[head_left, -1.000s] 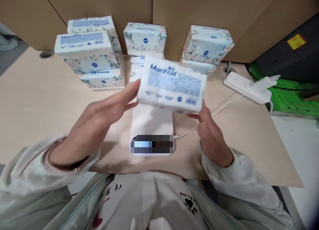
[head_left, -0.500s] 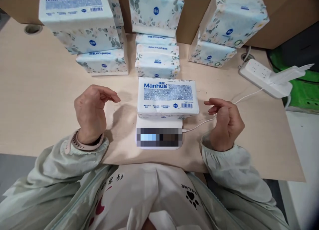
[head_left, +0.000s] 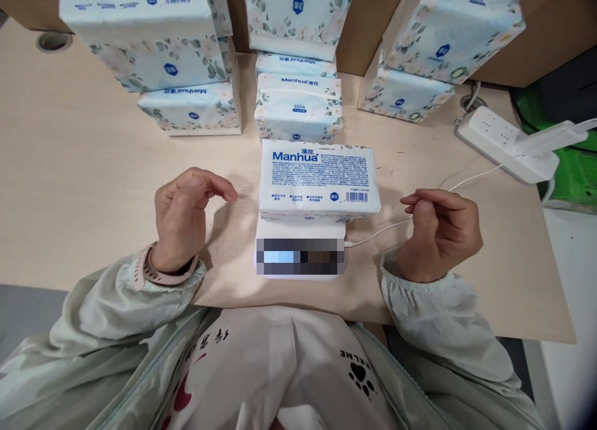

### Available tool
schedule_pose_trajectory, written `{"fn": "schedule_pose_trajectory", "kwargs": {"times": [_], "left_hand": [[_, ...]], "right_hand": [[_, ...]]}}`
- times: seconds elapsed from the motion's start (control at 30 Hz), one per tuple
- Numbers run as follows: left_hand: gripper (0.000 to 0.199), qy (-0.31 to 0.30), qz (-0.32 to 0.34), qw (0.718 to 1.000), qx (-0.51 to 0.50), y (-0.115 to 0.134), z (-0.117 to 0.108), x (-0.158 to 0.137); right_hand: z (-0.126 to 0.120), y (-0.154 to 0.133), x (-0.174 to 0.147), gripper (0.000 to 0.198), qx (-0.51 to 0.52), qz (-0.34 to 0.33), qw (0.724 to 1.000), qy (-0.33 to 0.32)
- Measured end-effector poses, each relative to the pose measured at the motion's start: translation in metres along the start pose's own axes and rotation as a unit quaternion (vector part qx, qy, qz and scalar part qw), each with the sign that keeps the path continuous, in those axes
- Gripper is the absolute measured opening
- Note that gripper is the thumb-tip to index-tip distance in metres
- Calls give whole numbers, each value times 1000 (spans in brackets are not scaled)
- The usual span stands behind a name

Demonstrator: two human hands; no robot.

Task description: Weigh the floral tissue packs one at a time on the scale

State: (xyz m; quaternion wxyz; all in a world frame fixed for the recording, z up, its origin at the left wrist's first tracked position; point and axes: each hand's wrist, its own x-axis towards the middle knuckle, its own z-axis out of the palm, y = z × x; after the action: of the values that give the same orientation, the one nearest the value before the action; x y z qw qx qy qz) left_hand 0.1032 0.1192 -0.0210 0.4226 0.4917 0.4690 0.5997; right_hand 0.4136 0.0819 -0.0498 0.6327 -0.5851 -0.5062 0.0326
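A Manhua tissue pack (head_left: 319, 178) lies flat, printed side up, on a white digital scale (head_left: 298, 231). The scale's display is blurred out, and a white cable plugs into its right side. My left hand (head_left: 184, 215) hovers left of the pack, fingers loosely bent and holding nothing, with a pink band at the wrist. On the other side, my right hand (head_left: 438, 231) is held apart from the pack, its fingers loosely curled and nothing in them.
Behind the scale stand a left stack of tissue packs (head_left: 191, 113), a middle stack (head_left: 298, 104) and a right stack (head_left: 403, 97). Cardboard (head_left: 357, 26) rises behind them. A white power strip (head_left: 504, 144) with plugs lies at the right, the cable (head_left: 476, 176) running toward it.
My right hand has moved away to the right from the pack. My left hand sits slightly further right in view. The view has shifted a little; the pack stays on the scale.
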Motion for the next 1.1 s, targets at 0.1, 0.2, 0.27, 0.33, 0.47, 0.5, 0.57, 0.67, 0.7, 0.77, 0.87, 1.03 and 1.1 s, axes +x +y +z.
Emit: {"fn": "schedule_pose_trajectory", "kwargs": {"times": [0.1,0.2,0.27,0.33,0.47,0.5,0.57,0.67,0.7,0.77,0.87,1.03,1.1], "left_hand": [[27,-9,4,1000,-7,-1,-1,-1],[26,-14,16,1000,-7,-1,-2,-2],[26,-15,19,1000,-5,0,-2,-2],[26,-14,14,1000,-7,0,-1,-3],[21,-22,8,1000,-8,-2,-3,-5],[20,-30,13,999,-3,-3,-5,-5],[18,-54,36,998,23,-6,-9,-5],[26,-110,111,984,88,-12,-16,-5],[37,-144,138,974,108,-14,-18,-6],[66,-226,168,950,135,-20,-20,-7],[94,-309,162,927,140,-24,-17,-8],[92,-260,205,934,133,1,7,26],[92,-233,224,939,114,16,21,56]], "right_hand": [[0,-2,0,13,13,-4,1000,12],[1,-2,0,14,8,-16,1000,15],[2,-3,0,13,4,-21,1000,19],[4,-4,0,13,14,-18,999,29],[3,-6,0,15,31,-15,999,32],[1,-6,0,17,24,-17,999,25],[-3,-2,1,22,5,-16,1000,-13],[-8,6,1,33,-14,-14,992,-122],[-9,9,1,37,-18,-21,986,-164],[-8,9,0,44,-25,-47,967,-251],[-4,-4,-1,50,-19,-92,929,-358],[12,-37,31,53,-8,-124,916,-382],[29,-42,58,50,-13,-127,924,-359]]}}
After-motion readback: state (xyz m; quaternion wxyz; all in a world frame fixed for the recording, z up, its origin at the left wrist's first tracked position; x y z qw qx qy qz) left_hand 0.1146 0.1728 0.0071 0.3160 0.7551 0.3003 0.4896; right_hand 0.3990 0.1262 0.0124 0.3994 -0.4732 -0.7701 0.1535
